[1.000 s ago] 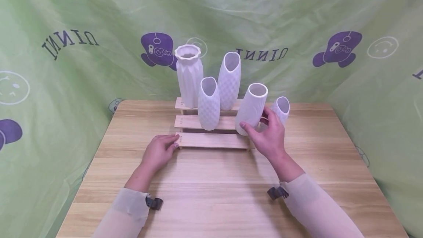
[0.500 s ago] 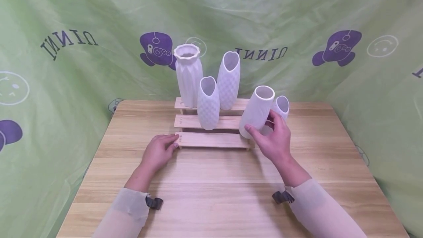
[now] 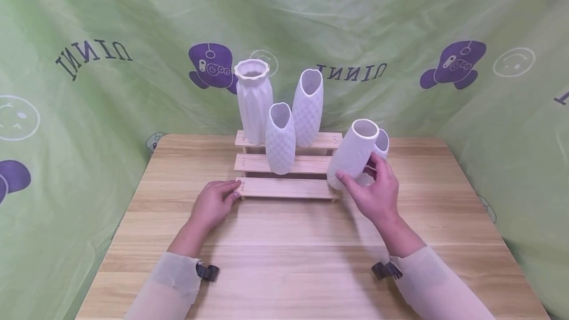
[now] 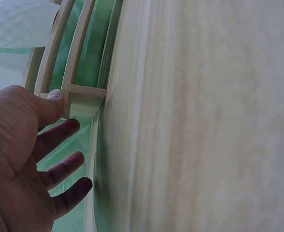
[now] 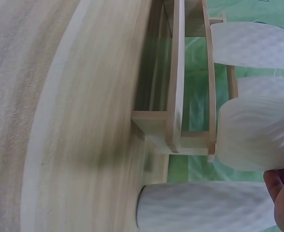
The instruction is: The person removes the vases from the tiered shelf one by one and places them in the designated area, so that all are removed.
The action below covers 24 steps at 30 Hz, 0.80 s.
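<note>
In the head view, my left hand [image 3: 216, 205] pinches the left end of the lowest step of a three-tier wooden display rack [image 3: 284, 188]. The left wrist view has its thumb [image 4: 55, 98] against the board's edge, other fingers spread apart. My right hand [image 3: 377, 191] grips a white round-mouthed vase [image 3: 353, 154] by its lower right side, thumb in front, fingers partly hidden behind. That vase leans right, its base beside the rack's right end; the right wrist view has it alongside the middle step. Behind the hand, a textured vase [image 3: 381, 143] stands on the table, partly covered.
A pleated vase [image 3: 255, 102] and a diamond-textured vase [image 3: 308, 110] stand on the top step. Another textured vase [image 3: 281, 142] stands on the middle step. The wooden table [image 3: 284, 260] backs onto a green printed curtain [image 3: 355, 14].
My right hand has carried the round-mouthed vase rightward and slightly toward me, away from the middle step, so it now overlaps the vase behind. My left hand has stayed on the rack.
</note>
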Available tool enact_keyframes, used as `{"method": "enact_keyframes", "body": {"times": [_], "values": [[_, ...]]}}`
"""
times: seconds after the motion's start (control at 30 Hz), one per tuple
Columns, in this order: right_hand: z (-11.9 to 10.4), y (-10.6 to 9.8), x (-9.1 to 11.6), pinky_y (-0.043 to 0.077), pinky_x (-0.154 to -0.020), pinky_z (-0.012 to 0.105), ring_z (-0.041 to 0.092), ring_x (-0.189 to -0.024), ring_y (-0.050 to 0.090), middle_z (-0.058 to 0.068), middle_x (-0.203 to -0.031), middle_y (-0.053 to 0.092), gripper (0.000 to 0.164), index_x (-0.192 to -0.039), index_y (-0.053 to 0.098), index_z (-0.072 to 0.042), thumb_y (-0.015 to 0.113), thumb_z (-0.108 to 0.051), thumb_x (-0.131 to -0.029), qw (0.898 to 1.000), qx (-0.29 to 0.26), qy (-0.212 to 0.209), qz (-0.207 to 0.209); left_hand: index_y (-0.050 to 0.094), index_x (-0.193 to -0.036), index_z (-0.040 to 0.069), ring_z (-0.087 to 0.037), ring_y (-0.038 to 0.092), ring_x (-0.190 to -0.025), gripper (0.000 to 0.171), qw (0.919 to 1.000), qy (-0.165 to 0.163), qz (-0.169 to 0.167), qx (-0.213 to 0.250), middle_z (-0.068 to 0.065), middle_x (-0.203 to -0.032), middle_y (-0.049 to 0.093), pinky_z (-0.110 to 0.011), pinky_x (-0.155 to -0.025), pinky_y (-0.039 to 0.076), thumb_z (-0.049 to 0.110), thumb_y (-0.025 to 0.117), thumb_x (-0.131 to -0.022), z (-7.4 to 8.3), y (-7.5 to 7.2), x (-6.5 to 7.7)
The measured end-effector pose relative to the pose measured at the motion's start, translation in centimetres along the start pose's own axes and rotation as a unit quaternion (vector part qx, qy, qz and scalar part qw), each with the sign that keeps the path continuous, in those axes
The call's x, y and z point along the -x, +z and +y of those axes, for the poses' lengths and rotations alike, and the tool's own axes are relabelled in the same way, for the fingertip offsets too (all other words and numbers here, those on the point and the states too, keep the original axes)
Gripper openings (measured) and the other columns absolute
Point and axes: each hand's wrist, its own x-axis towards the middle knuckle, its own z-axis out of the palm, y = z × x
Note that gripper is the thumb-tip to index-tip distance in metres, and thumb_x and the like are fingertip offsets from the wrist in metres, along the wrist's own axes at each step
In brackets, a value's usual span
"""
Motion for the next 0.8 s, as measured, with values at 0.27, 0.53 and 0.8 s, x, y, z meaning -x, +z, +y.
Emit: {"method": "enact_keyframes", "body": {"times": [0.27, 0.53, 0.8], "values": [[0.4, -0.6, 0.5, 0.055, -0.088, 0.014, 0.028, -0.099, 0.07, 0.012, -0.121, 0.068, 0.075, -0.133, 0.061, 0.001, 0.098, -0.017, -0.071, 1.0, 0.003, 0.001, 0.006, 0.07, -0.136, 0.015, -0.036, 0.057, -0.131, 0.037, 1.0, 0.003, 0.0, -0.001, -0.006, -0.136, 0.069, -0.054, -0.115, 0.042, 0.022, 0.071, -0.099, 0.0, -0.1, 0.0], [0.7, -1.1, 1.0, 0.055, -0.09, 0.014, 0.024, -0.101, 0.069, 0.011, -0.123, 0.068, 0.074, -0.132, 0.061, 0.003, 0.098, -0.014, -0.07, 1.0, 0.001, 0.007, 0.014, 0.07, -0.136, 0.015, -0.035, 0.057, -0.13, 0.037, 1.0, 0.001, -0.001, 0.001, -0.006, -0.136, 0.069, -0.054, -0.114, 0.042, 0.022, 0.072, -0.099, -0.2, 0.1, 0.0], [0.9, -1.8, 1.5, 0.053, -0.089, 0.011, 0.018, -0.097, 0.067, 0.01, -0.125, 0.068, 0.073, -0.134, 0.061, 0.001, 0.097, -0.014, -0.072, 0.999, 0.02, 0.039, 0.014, 0.07, -0.136, 0.015, -0.035, 0.056, -0.131, 0.037, 1.0, -0.001, -0.003, 0.007, -0.005, -0.137, 0.068, -0.054, -0.115, 0.041, 0.023, 0.071, -0.1, 0.0, 0.0, 0.0]]}}
